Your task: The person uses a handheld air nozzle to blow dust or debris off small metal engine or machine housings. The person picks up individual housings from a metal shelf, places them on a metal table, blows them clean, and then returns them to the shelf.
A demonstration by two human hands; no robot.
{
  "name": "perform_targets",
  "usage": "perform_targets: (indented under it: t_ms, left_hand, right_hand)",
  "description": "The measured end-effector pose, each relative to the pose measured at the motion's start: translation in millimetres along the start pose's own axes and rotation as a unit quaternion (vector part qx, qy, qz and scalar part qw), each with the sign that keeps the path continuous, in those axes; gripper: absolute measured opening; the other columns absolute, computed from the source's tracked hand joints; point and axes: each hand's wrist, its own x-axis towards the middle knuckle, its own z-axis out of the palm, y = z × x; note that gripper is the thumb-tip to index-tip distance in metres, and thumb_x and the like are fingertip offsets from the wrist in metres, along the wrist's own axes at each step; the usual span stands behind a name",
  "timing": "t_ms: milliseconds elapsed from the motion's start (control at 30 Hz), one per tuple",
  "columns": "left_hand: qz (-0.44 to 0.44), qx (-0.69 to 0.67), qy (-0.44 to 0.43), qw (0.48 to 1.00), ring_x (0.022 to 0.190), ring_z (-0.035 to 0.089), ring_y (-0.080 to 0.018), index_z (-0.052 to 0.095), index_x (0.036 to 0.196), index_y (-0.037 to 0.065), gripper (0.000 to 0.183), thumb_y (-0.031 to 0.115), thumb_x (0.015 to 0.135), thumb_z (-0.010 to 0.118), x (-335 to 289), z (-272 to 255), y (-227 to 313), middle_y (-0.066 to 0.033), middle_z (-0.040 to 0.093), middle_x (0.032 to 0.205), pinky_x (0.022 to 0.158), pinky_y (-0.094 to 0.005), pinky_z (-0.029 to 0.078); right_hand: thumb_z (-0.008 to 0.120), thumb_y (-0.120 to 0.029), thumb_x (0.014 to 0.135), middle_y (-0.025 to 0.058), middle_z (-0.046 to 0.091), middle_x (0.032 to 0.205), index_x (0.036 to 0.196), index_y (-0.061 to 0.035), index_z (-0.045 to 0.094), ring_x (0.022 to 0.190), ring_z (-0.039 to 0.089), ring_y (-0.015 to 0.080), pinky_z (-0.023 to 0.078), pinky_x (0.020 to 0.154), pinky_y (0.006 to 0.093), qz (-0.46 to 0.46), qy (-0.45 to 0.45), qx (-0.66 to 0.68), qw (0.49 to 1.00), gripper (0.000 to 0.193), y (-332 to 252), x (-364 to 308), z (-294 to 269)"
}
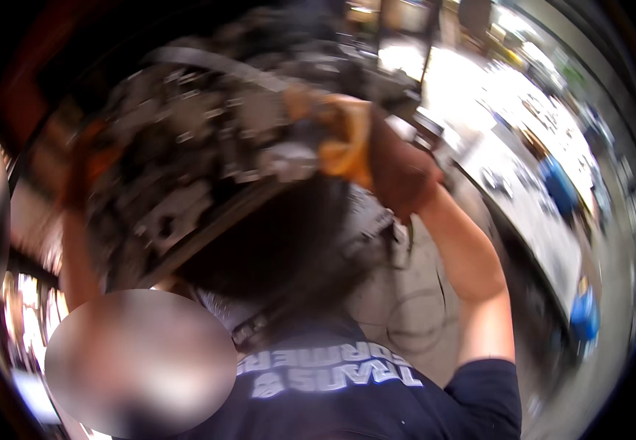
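Observation:
Motion blur smears much of the head view. My right hand (343, 139), in an orange and brown work glove, reaches to the upper middle. Its fingers look curled around something dark grey at the edge of a large metal assembly (186, 117), but I cannot make out what. The assembly resembles an engine or similar machinery, with many grey parts and a pale curved strip (215, 64) across its top. My left hand (96, 158), also in an orange glove, is at the assembly's left side. Blur and shadow hide its fingers.
To the right runs a long light workbench (530, 213) with small metal parts on it. Blue objects (558, 185) stand along its far side. A grey bar (208, 235) crosses the assembly's near side. A dark cable (413, 323) loops below my right arm.

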Motion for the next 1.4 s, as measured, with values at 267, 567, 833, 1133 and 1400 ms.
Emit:
perform_targets:
  t_ms: [267,567,833,1133,1400]
  left_hand:
    - [0.168,0.240,0.058,0.954,0.101,0.057,-0.0183,0.053,0.121,0.004,0.041,0.018,0.084,0.067,33.7,18.3,-26.7,-0.0091,0.056,0.117,0.081,-0.0308,0.049]
    - [0.270,0.082,-0.055,0.958,0.093,0.058,-0.0189,0.054,0.119,0.003,0.040,0.021,0.085,0.065,34.3,179.5,91.3,-0.0090,0.058,0.109,0.075,-0.0312,0.050]
    - [0.327,-0.004,-0.136,0.935,0.086,0.059,-0.0194,0.055,0.118,0.003,0.038,0.022,0.086,0.063,28.0,323.4,214.8,-0.0090,0.060,0.103,0.071,-0.0315,0.050]
    - [0.333,-0.082,-0.174,0.923,0.078,0.061,-0.0200,0.055,0.116,0.002,0.037,0.025,0.087,0.061,57.6,464.1,344.1,-0.0089,0.062,0.096,0.066,-0.0318,0.050]
    - [0.252,-0.208,-0.271,0.905,0.071,0.062,-0.0205,0.056,0.115,0.001,0.037,0.027,0.088,0.059,103.5,647.0,423.4,-0.0089,0.064,0.089,0.061,-0.0321,0.051]
  right_hand:
    - [0.065,-0.006,0.073,0.0168,0.065,0.092,0.110,-0.0029,0.060,0.087,0.064,0.0194,0.047,0.074,0.0334,0.335,-0.067,-0.248,0.907,0.037,-41.4,-149.5,-47.2]
    - [0.064,-0.032,0.086,0.0148,0.067,0.098,0.106,-0.0107,0.063,0.081,0.062,0.0316,0.047,0.073,0.0370,0.560,0.148,-0.518,0.629,0.029,-77.0,-346.8,-166.5]
    - [0.070,-0.036,0.078,0.0224,0.066,0.097,0.105,-0.0048,0.064,0.095,0.064,0.0376,0.049,0.084,0.0451,0.653,0.150,-0.661,0.337,0.041,-140.5,-523.5,-292.9]
    - [0.067,-0.028,0.081,0.0170,0.067,0.097,0.129,-0.0204,0.054,0.091,0.064,0.0355,0.050,0.080,0.0439,0.615,0.147,-0.763,0.131,0.050,-319.4,-682.9,-363.0]
    - [0.055,0.000,0.088,0.0070,0.046,0.141,0.137,0.0005,0.040,0.122,0.049,0.0182,0.039,0.098,0.0299,0.411,0.616,-0.438,0.509,0.052,-261.3,-752.4,-346.8]
